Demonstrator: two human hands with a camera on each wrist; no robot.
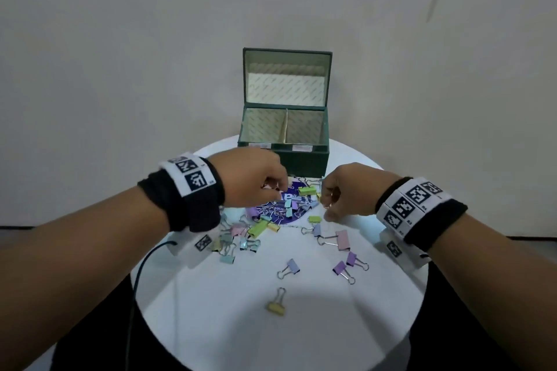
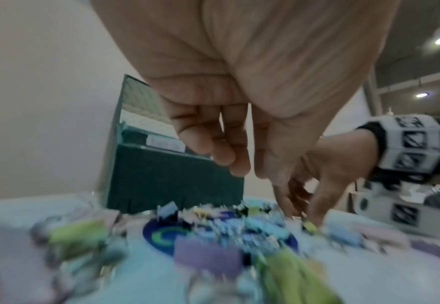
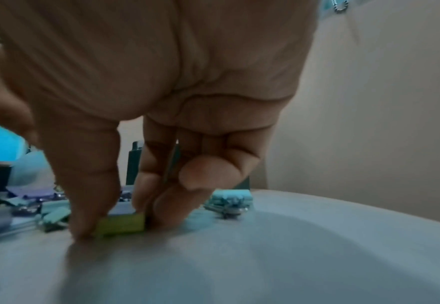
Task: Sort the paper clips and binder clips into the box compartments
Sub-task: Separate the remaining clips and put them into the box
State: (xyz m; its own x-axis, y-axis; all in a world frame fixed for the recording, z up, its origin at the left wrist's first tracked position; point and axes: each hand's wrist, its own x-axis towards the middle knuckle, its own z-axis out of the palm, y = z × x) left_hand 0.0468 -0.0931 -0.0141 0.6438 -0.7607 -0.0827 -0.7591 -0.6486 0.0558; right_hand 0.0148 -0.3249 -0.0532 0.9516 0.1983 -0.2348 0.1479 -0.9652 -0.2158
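A green box (image 1: 283, 159) stands open at the table's far side, with a divider between its left compartment (image 1: 262, 125) and right compartment (image 1: 306, 125); both look bare. In front of it lies a heap of pastel binder clips (image 1: 289, 208) on a round blue sticker (image 1: 283, 220). My left hand (image 1: 272, 187) hovers over the heap's left side with fingers loosely curled (image 2: 213, 148) and nothing visible in them. At the heap's right edge, my right hand (image 1: 327, 211) pinches a green binder clip (image 3: 125, 225) between thumb and fingers while it rests on the table.
Loose binder clips lie nearer me on the round white table (image 1: 301, 334): a yellow one (image 1: 275, 306), a lilac one (image 1: 291, 266), two purple ones (image 1: 346, 265) and a pink one (image 1: 342, 239). A black cable (image 1: 135, 280) hangs off the left edge. A wall stands behind the box.
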